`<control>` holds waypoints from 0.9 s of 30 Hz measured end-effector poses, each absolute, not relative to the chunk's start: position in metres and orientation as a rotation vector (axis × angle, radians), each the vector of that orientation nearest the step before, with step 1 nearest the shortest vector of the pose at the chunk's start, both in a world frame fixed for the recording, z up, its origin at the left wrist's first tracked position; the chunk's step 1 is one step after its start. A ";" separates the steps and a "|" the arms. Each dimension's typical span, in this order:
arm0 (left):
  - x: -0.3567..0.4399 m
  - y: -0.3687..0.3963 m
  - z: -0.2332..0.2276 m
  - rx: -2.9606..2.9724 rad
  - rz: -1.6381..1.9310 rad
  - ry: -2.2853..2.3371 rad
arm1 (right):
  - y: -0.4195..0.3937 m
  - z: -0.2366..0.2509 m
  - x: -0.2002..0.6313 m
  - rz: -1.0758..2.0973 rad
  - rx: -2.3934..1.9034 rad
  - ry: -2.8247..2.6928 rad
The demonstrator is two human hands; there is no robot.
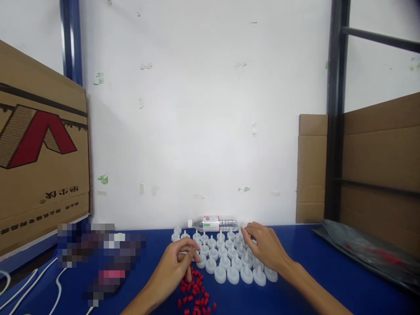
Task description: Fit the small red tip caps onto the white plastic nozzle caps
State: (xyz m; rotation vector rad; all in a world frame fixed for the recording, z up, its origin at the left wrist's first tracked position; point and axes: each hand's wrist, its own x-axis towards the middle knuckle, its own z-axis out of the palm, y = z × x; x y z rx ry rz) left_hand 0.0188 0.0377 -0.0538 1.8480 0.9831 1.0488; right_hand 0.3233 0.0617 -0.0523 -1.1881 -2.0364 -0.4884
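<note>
Many white plastic nozzle caps (233, 275), round at the base with a narrow spout on top, stand upright in close rows on the blue table. My left hand (175, 262) is at their left edge, just above a loose pile of small red caps (197, 286). Its fingers are curled in; whatever they hold, if anything, is hidden. Over the back right of the rows, my right hand (265, 245) reaches in with thumb and fingers bent together near a white cap. Its fingertips are too small to show what is between them.
A clear labelled bottle (211, 223) lies behind the rows, by the white wall. Blurred items and white cables (59, 284) are at left, beside a big cardboard box (46, 175). A grey plastic bag (367, 249) lies right, near a dark metal post (335, 131) and cardboard.
</note>
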 end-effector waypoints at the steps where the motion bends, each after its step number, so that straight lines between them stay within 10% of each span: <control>1: 0.019 0.037 -0.053 1.845 1.050 0.986 | 0.062 -0.053 0.323 -0.490 -1.184 -2.039; 27: 0.012 0.033 -0.061 1.852 1.285 1.214 | 0.053 -0.052 0.316 -0.488 -1.142 -2.050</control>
